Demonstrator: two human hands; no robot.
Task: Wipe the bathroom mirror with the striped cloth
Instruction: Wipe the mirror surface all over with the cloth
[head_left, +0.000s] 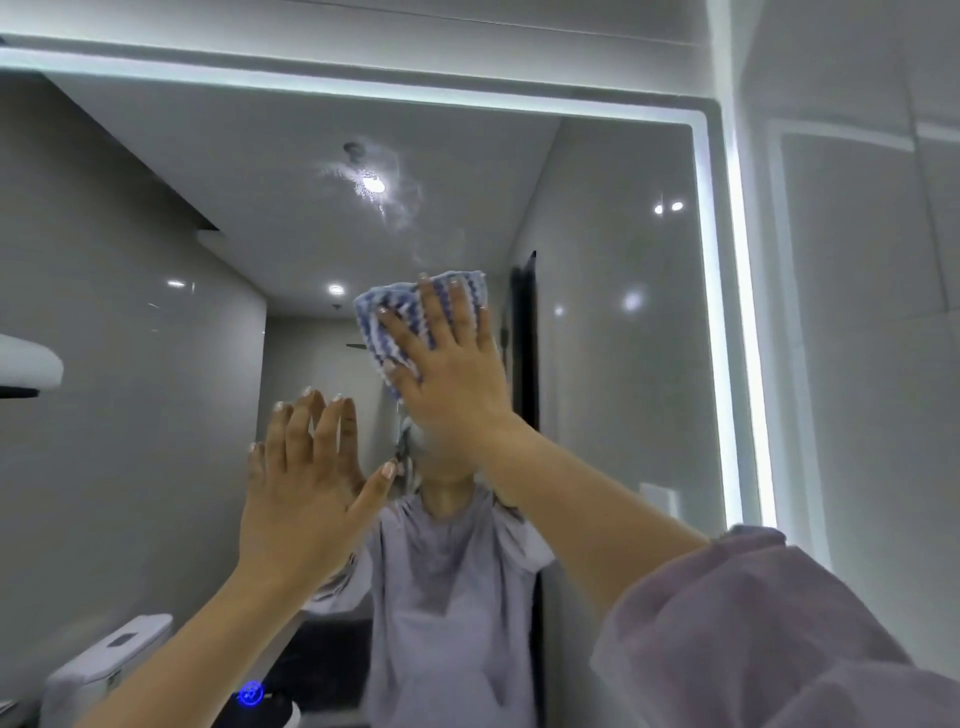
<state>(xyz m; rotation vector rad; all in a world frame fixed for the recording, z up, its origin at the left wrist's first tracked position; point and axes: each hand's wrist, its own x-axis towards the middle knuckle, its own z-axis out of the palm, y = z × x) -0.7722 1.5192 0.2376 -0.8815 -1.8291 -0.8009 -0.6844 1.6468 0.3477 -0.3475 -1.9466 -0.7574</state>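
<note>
The large rectangular wall mirror with a lit white border strip (597, 364) fills most of the view and serves as the reference surface. The right hand (452, 374) lies flat against the glass near the middle of the mirror, fingers spread and extended upward, pressing the blue-and-white striped cloth (410, 317) against the pane. The cloth is bunched under the palm and fingers; its upper and left edges protrude beyond the fingertips. The right forearm leads down and to the right into a loose lilac fabric sleeve (769, 634) at the lower right corner of the view. The left hand (306, 488) is raised below and to the left of the cloth, palm toward the mirror, fingers extended and close together, thumb spread outward, holding nothing; whether it touches the glass cannot be determined. Above the cloth, the glass shows a patch of smears and droplets (376, 182) around the reflection of a ceiling light. In the lower left part of the mirror, the reflection of a white toilet cistern (111, 660) is visible, with a small glowing blue round light (250, 693) just to its right.
</note>
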